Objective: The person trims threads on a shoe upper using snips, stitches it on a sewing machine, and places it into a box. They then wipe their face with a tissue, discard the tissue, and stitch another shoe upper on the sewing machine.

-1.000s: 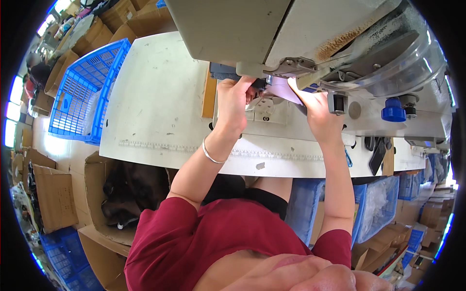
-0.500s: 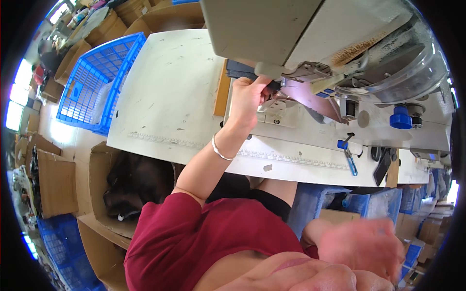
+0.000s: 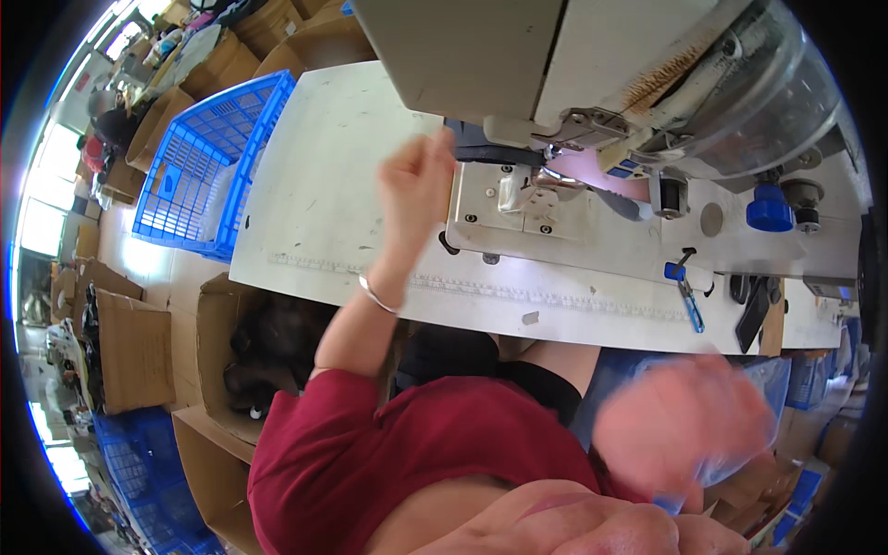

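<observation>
Nearest to us, low on the right, our right hand (image 3: 680, 430) is a pink blur below the table edge; we cannot tell whether its fingers are spread or closed, nor whether it holds anything. Our red sleeve (image 3: 370, 453) fills the lower middle, and the left forearm rises from it, a thin bracelet (image 3: 377, 296) round the wrist.

Further out, our left hand (image 3: 413, 190) is raised above the white table (image 3: 314, 213), fingers drawn loosely together and curled, clamped on nothing that we can make out. It sits just beside the left end of the sewing machine's metal plate (image 3: 518, 217).

On that plate, under the presser foot (image 3: 555, 166), lies the pink fabric piece (image 3: 592, 176). Its long axis runs left to right across the plate, and its far end passes out of sight on the right behind the machine's parts. A dark fabric piece (image 3: 481, 148) lies just behind our left hand, under the machine's arm.

Beyond, a blue-handled tool (image 3: 686, 296) lies near the table's front edge, a blue basket (image 3: 199, 166) stands at the table's left, and a cardboard box (image 3: 222, 361) sits below it
</observation>
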Demonstrator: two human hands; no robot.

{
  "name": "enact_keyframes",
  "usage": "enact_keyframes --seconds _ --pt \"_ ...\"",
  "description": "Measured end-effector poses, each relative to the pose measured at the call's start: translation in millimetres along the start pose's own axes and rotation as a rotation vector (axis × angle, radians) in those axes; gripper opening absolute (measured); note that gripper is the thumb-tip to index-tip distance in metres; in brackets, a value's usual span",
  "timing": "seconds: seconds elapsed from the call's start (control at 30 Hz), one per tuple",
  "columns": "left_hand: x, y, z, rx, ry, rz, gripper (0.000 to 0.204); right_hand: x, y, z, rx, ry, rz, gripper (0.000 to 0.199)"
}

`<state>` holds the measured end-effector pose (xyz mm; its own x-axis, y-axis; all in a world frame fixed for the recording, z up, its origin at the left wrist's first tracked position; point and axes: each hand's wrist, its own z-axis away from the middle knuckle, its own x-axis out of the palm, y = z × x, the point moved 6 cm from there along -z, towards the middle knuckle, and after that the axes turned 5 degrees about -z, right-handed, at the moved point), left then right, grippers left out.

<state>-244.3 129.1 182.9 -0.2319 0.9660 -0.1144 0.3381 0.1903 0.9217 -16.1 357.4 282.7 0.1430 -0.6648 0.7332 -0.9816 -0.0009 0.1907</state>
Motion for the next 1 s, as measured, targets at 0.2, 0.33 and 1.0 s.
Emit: enact_keyframes --seconds 0.2,0.33,1.0 --pt "23.2 -6.4 -113.8 0.851 -0.029 -0.620 0.025 -79.7 102.9 165.3 1.529 -0.357 0.491 0.052" --pt "24.1 -11.1 -136.3 0.830 -0.136 -0.696 0.025 -54.8 146.6 186.3 1.383 -0.317 0.351 0.058" --pt "-57.0 124.6 30.3 0.709 -0.475 -1.178 0.049 -75.5 96.7 115.3 1.598 -0.377 0.517 0.025"
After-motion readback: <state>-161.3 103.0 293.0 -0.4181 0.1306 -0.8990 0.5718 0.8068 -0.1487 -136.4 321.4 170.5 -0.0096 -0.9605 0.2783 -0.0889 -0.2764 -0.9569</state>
